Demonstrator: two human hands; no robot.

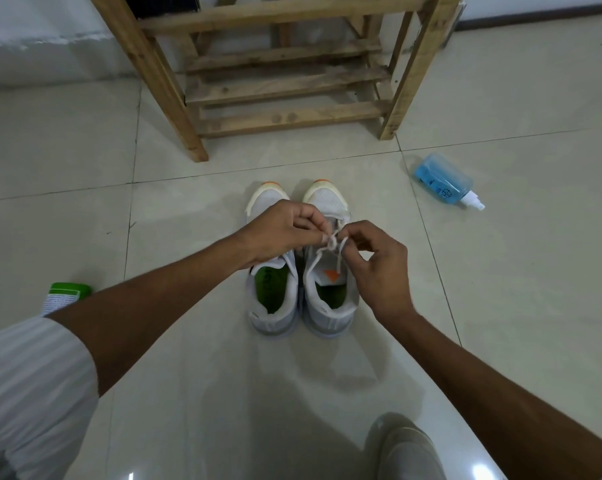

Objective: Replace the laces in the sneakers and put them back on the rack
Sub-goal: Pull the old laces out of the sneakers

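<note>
Left sneaker: a white mesh sneaker with a green insole and orange toe tip [273, 306] stands on the floor at centre, its toe pointing far.
Right sneaker: a matching white mesh sneaker with an orange tongue tag [329, 308] stands just beside it on the right.
Lace: a thin white lace [333, 242] forms a small crossed loop above the right sneaker's tongue. Whether it is a finished knot is hard to tell.
Left hand: the left hand [282, 230] has its fingers curled, with thumb and forefinger pinching the lace at the loop.
Right hand: the right hand [375, 268] pinches the lace's other strand from the right side.
Rack: a slatted bare-wood shoe rack [285, 74] stands far, beyond the toes and apart from both sneakers.
Bottle: a clear plastic spray bottle of blue liquid [443, 181] lies on its side at far right.
Container: a green-topped white container [66, 296] sits near left, partly behind the forearm.
Floor: glossy pale tiles [85, 174].
</note>
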